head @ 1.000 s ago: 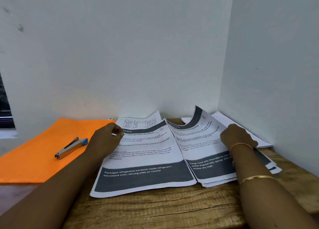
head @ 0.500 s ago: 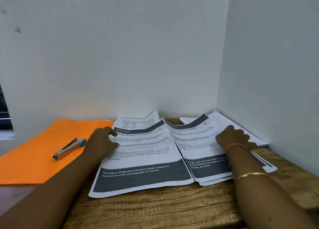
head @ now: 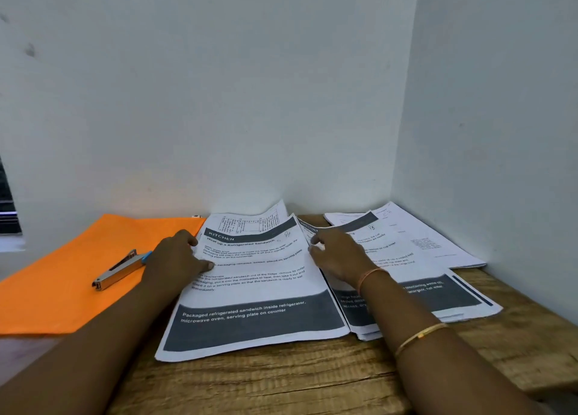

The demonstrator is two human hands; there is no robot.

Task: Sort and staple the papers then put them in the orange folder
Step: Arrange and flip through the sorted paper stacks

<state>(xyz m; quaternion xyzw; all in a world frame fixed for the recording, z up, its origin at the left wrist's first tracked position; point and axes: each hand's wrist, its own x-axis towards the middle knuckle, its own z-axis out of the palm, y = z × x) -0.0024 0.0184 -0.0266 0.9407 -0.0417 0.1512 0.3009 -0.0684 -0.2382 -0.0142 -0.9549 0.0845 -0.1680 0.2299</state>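
I judge I'm only sorting: my left hand (head: pixel 175 258) lies curled at the left pile (head: pixel 259 289) edge, its grip unclear, my right hand (head: pixel 337 255) pinches a right pile (head: pixel 422 283) sheet, and the stapler (head: pixel 120 269) rests unused on the orange folder (head: pixel 62 283).

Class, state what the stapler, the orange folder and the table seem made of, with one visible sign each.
Stapler: shiny metal, silver glints; blue end likely plastic. Orange folder: matte card or plastic, flat even colour. Table: wood, visible grain, dull finish.
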